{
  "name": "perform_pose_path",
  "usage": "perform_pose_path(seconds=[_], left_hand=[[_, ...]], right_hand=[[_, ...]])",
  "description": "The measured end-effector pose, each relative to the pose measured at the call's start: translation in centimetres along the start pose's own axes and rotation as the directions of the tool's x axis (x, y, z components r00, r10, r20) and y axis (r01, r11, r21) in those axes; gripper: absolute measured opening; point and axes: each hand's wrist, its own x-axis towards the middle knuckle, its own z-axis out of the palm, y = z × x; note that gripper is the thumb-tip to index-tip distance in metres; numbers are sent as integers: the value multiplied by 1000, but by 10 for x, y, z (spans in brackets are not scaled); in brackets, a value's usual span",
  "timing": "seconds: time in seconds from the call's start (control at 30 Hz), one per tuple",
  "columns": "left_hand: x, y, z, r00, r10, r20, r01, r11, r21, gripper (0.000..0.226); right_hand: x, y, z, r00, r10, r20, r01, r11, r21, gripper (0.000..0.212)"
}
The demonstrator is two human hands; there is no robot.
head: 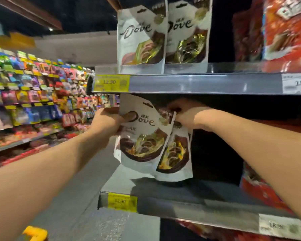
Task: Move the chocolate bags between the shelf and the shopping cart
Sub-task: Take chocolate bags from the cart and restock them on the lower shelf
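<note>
Two white Dove bags with a brown swirl and gold-wrapped chocolates printed on them, both at the lower shelf [189,193]. Left hand [108,121] grips the tilted front bag [142,136] by its left edge, thumb on the logo. Right hand [189,117] pinches the top of the back bag [175,153].

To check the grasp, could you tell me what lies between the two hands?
Head view: the front Dove bag, held by the left hand, fills the gap; the right hand pinches a second Dove bag behind it.
</note>
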Motion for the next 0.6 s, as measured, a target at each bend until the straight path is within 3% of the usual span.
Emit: perform_pose_path(seconds=[0.3, 0.43, 0.6], left_hand=[[24, -32, 20, 998, -24, -53, 26, 998, 51, 19], [37, -41, 13, 994, -50, -101, 58, 996, 73, 5], [45, -52, 10, 982, -114, -150, 120, 992, 27, 14]], right_hand=[[15, 71, 16, 953, 151, -264, -98, 975, 202, 24], [32, 77, 37, 948, 202, -247, -119, 942, 314, 20], [54, 77, 53, 935, 270, -230, -200, 937, 288, 30]])
